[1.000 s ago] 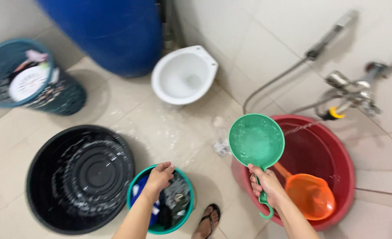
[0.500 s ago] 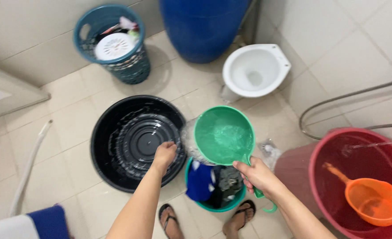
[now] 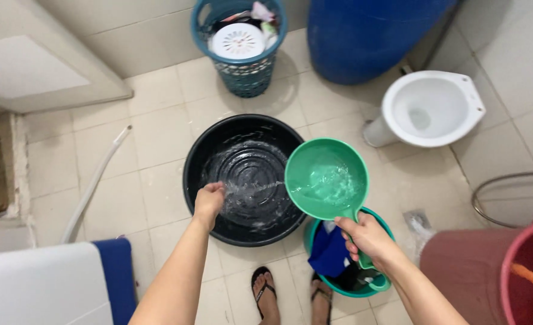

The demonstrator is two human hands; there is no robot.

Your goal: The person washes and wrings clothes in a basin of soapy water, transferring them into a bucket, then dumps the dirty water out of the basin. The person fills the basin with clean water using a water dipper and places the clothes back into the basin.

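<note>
Right hand (image 3: 367,236) fingers grip one green dipper (image 3: 326,179); left hand (image 3: 209,200) fingers curl over one black basin (image 3: 194,157).

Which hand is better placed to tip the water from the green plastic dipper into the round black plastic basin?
Probably the right hand: it grips the green plastic dipper by its handle, bowl at the round black plastic basin. The left hand holds nothing, resting inside the basin.

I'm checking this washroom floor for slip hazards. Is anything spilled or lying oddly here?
Nothing is clearly spilled. Water runs from the green dipper in the right hand into the black basin, over the left hand. One oddity: a white pipe lies loose and slanted on the tiles.
</note>
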